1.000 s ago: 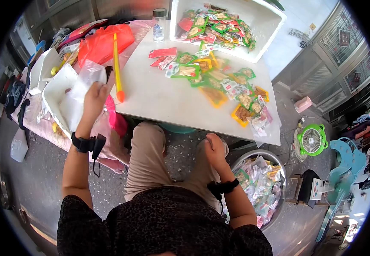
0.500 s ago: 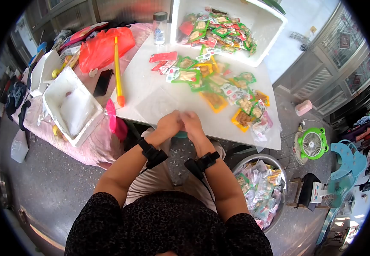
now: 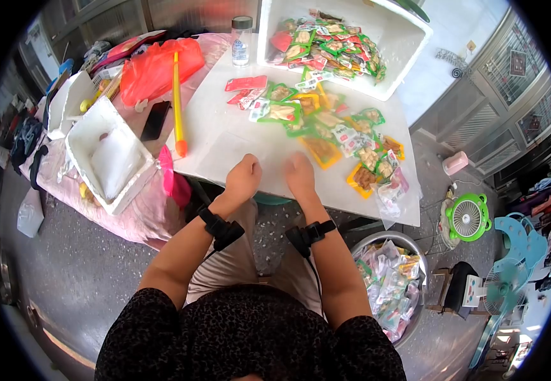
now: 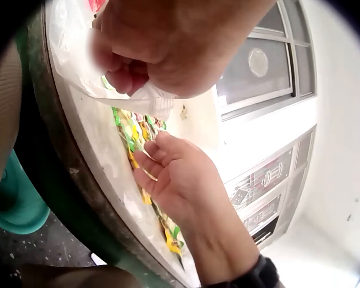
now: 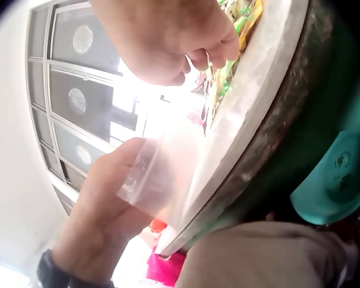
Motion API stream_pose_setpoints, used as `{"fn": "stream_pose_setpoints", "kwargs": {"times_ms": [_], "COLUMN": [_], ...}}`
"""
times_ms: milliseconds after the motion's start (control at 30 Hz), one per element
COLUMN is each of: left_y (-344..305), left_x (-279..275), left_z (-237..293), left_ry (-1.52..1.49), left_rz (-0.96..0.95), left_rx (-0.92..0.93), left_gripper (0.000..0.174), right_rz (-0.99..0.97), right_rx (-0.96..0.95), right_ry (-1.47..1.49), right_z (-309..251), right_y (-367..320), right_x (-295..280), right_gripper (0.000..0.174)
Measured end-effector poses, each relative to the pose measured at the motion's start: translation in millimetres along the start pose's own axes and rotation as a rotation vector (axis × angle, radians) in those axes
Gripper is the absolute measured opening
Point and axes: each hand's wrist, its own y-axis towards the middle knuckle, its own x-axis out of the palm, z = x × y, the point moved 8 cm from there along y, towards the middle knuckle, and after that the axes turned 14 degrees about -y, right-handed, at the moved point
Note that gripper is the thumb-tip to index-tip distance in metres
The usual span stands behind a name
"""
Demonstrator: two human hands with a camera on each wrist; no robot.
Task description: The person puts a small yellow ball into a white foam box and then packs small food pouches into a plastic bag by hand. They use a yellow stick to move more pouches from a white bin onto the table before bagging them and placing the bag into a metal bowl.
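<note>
White table (image 3: pixel 209 111), clear bag (image 3: pixel 224 159), snack packets (image 3: pixel 326 124), foam box (image 3: pixel 415 39), bottle (image 3: pixel 241 39)

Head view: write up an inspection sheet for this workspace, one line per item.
surface: white table, packets over its far half.
job's things: clear plastic bag at the near edge; snack packets beyond it, more in a white foam box.
clutter: bottle, phone, red bag, yellow stick.
hands: left hand pinches the bag; right hand beside it, fingers relaxed, empty.
cables: short cord at the left wrist band.
surroundings: metal basin of packets and green fan on the floor.
</note>
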Motion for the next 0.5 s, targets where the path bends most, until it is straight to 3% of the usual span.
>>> {"fn": "stream_pose_setpoints", "kwargs": {"times_ms": [33, 133, 267, 333, 500], "left_y": [-2, -6, -10, -10, -10], "left_x": [3, 17, 25, 23, 22], "left_z": [6, -3, -1, 2, 0], "left_ry": [0.110, 0.113, 0.168, 0.187, 0.218], "left_rz": [-0.015, -0.112, -0.141, -0.138, -0.109], "left_rx": [0.039, -0.066, -0.017, -0.037, 0.020], "left_gripper": [0.013, 0.018, 0.022, 0.023, 0.024], "right_rz": [0.113, 0.200, 0.025, -0.067, -0.120], "right_rx": [-0.118, -0.063, 0.108, 0.079, -0.204], "right_ry": [-0.195, -0.547, -0.561, -0.566, -0.519], "right_z": [-5, 29, 59, 50, 11], "right_y": [7, 28, 32, 25, -13], "right_x": [-14, -22, -14, -16, -22], "right_gripper": [0.027, 0.032, 0.035, 0.032, 0.024]}}
